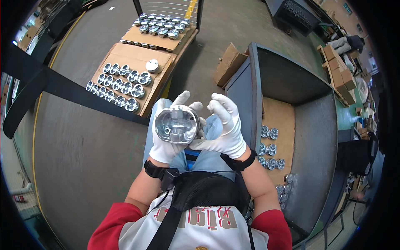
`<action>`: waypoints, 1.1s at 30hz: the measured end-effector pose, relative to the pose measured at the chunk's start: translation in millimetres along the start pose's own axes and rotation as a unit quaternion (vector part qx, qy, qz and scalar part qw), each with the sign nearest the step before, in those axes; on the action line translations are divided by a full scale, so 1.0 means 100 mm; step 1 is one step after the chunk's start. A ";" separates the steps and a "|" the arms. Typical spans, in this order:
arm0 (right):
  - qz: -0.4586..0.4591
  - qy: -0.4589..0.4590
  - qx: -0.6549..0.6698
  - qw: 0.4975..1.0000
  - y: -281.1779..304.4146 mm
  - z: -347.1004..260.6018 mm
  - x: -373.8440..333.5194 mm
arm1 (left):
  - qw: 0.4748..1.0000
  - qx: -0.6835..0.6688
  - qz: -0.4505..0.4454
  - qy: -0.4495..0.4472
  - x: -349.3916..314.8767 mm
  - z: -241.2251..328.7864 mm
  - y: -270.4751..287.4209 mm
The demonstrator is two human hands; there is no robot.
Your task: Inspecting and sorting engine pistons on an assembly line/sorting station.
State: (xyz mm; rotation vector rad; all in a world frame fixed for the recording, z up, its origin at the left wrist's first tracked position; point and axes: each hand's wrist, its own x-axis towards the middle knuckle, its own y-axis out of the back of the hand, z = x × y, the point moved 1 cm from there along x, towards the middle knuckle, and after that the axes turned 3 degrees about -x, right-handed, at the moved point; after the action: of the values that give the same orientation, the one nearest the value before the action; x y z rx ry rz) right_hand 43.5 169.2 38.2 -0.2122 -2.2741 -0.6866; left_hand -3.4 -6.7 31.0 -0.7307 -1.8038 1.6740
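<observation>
A shiny metal piston [177,125] sits in my white-gloved left hand [163,149], in front of my body above my lap. Its hollow underside, with the pin bosses, faces up. The fingers of that hand are wrapped round its far and right sides. Just to the right is my right hand [228,132], also gloved in white, with thumb and fingers spread in a curve. Its thumb tip comes close to the piston's lower right rim; whether it touches cannot be made out.
Ahead to the left, rows of pistons [121,86] stand on a cardboard-covered pallet [125,54], with more on a stack behind. At my right is a deep grey metal bin [315,125] holding further pistons [271,163] on cardboard. A person [352,43] is near cartons [339,77] far right.
</observation>
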 end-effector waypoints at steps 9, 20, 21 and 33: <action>-0.002 -0.061 0.038 0.997 -0.23 0.08 0.01 | 1.000 0.022 0.016 -0.009 -0.05 0.19 0.03; -0.082 0.099 -0.143 0.981 0.08 -0.50 0.29 | 0.905 0.383 0.183 -0.038 0.37 -0.11 -0.23; -0.074 0.078 -0.168 0.980 0.18 -0.55 0.26 | 0.893 0.428 0.141 -0.019 0.44 -0.18 -0.23; 0.147 -0.432 -0.034 0.889 1.94 -1.11 -1.24 | 0.653 0.706 -0.173 0.213 1.44 -1.34 -0.28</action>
State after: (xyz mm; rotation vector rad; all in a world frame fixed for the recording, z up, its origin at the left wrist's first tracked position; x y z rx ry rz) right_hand 266.1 279.7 96.4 -1.0545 -2.9425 -0.5649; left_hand -6.5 187.5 72.1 0.0123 0.0331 1.7803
